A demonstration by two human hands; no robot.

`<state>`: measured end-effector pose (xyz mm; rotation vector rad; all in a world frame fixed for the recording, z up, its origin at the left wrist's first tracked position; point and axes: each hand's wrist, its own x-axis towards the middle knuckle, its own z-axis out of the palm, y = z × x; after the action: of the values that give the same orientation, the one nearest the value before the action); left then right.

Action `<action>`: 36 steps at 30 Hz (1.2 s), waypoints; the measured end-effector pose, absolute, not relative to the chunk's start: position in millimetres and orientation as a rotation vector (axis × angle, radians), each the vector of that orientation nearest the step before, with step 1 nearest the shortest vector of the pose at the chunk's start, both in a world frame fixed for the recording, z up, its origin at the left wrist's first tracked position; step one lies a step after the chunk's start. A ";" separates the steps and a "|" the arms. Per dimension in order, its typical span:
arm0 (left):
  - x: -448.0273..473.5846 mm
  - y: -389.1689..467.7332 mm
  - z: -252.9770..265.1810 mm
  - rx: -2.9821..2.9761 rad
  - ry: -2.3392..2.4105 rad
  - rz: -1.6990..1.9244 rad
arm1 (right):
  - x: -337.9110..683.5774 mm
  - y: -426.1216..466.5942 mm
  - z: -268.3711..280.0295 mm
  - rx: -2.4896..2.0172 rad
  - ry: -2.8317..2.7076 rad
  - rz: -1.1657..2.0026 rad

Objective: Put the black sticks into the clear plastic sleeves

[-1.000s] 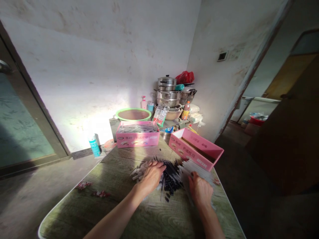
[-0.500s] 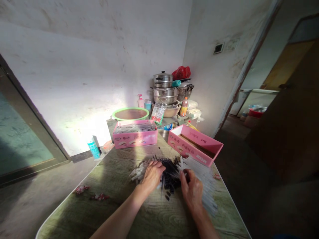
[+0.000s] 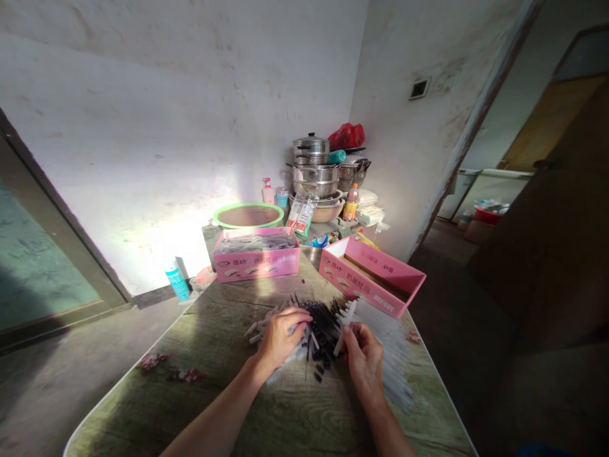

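Observation:
My right hand [image 3: 365, 362] pinches a slim white plastic tube [image 3: 351, 312] upright between thumb and fingers. My left hand [image 3: 284, 333] is closed, thumb and fingertips together over a pile of thin black pieces [image 3: 325, 330]. A slim whitish piece [image 3: 313, 337] shows just below those fingertips; whether they grip it I cannot tell. Short white plastic pieces [image 3: 257, 327] lie left of and partly under my left hand. Many clear tubes [image 3: 387, 355] lie side by side to the right of my right hand.
On the wooden-patterned table [image 3: 323, 419], a pink box [image 3: 257, 265] holds many thin grey-white sticks. Another pink box [image 3: 371, 279] stands tilted at the right, its brown bottom showing. Behind are stacked steel pots [image 3: 314, 171], a green-rimmed round tray [image 3: 216, 219] and a bottle [image 3: 351, 203].
My left hand has gone from lying spread over the pile to a raised pinch. My right hand still holds the white tube, now more tilted and more visible.

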<state>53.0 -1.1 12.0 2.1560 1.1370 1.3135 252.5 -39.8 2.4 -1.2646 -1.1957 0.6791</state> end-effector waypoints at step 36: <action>65.3 -9.2 13.4 1.626 0.872 1.113 | 254.7 -34.9 3.5 -0.911 -0.854 1.073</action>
<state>65.3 -9.2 13.4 1.6261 0.8719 1.1125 254.7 -34.9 3.5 -0.9113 -0.8538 1.0726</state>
